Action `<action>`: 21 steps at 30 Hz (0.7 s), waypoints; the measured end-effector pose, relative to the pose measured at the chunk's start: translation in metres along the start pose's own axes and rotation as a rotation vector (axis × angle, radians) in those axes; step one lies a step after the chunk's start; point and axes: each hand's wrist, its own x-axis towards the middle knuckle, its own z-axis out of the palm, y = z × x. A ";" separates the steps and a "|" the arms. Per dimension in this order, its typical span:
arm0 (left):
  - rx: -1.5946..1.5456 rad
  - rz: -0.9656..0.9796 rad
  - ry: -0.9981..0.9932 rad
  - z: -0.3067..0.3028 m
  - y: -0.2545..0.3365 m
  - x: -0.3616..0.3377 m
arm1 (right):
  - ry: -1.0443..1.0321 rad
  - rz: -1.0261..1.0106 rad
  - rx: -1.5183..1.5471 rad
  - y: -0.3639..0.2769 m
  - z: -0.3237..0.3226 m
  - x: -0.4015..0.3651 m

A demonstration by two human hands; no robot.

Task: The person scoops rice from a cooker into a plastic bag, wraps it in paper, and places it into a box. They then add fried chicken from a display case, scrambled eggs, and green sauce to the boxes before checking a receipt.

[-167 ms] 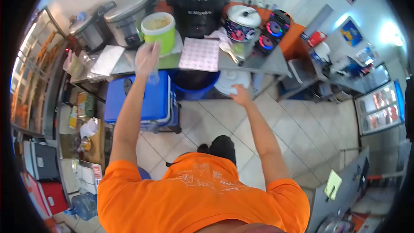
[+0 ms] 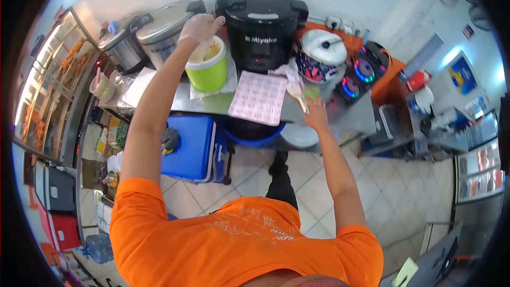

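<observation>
My left hand (image 2: 203, 27), in a clear plastic glove, is raised over the lime-green tub (image 2: 207, 74) with its fingers stretched toward the left side of the black Miyako rice cooker (image 2: 260, 32). Nothing shows in that hand. Low at the counter's front edge, my right hand (image 2: 317, 115) has its fingers extended right beside the handle of a pale rice paddle (image 2: 296, 95). A small green item (image 2: 312, 93) lies just beyond those fingertips. Stacked sheets of pink patterned paper (image 2: 258, 98) lie between the tub and the paddle.
Two steel cookers (image 2: 164, 29) stand at the left back. A floral pot (image 2: 320, 56) and a lit speaker (image 2: 364, 72) are at the right. Below the counter are a blue cooler box (image 2: 186, 146), a blue basin (image 2: 252, 137) and a white lid (image 2: 300, 134).
My left hand has risen from the tub's front to above its rim, near the black cooker. My right hand has moved forward from over the white lid to beside the paddle. I stand closer to the counter.
</observation>
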 end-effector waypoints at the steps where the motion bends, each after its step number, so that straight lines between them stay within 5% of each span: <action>1: 0.087 0.012 -0.046 0.006 -0.019 0.052 | 0.032 -0.031 -0.094 -0.002 0.015 0.040; 3: 0.355 0.043 -0.183 0.028 -0.021 0.120 | -0.078 -0.022 -0.193 0.030 0.020 0.101; 4: 0.355 0.015 -0.148 0.048 -0.020 0.144 | -0.004 -0.157 -0.189 0.060 0.042 0.125; 6: 0.339 -0.063 0.146 0.081 -0.033 0.201 | -0.320 -0.133 -0.103 0.084 0.049 0.165; 7: 0.373 -0.071 0.142 0.075 -0.028 0.227 | -0.451 -0.102 -0.094 0.086 0.057 0.183; 9: 0.624 -0.294 -0.349 0.084 -0.012 0.253 | -0.632 -0.087 -0.101 0.098 0.076 0.191; 12: 0.813 -0.202 -0.340 0.121 -0.041 0.293 | -0.531 -0.162 -0.261 0.088 0.057 0.180; 14: 0.953 -0.099 -0.445 0.112 -0.023 0.309 | -0.512 -0.094 -0.033 0.077 0.013 0.189; 15: 0.991 0.018 -0.481 0.119 -0.032 0.326 | -0.249 -0.168 0.188 0.110 0.020 0.178; 16: 1.017 0.126 -0.497 0.113 -0.044 0.338 | -0.255 -0.164 0.210 0.120 0.009 0.173; 18: 1.130 0.106 -0.251 0.098 -0.056 0.367 | -0.270 -0.126 0.607 0.124 -0.026 0.170; 19: 1.159 0.098 -0.206 0.071 -0.031 0.378 | -0.284 -0.130 0.613 0.129 -0.022 0.171; 20: 1.184 0.090 -0.176 0.037 0.018 0.390 | -0.399 0.031 0.981 0.133 -0.015 0.164; 21: 1.073 -0.121 -0.300 0.012 0.075 0.401 | -0.514 0.223 1.332 0.137 -0.013 0.153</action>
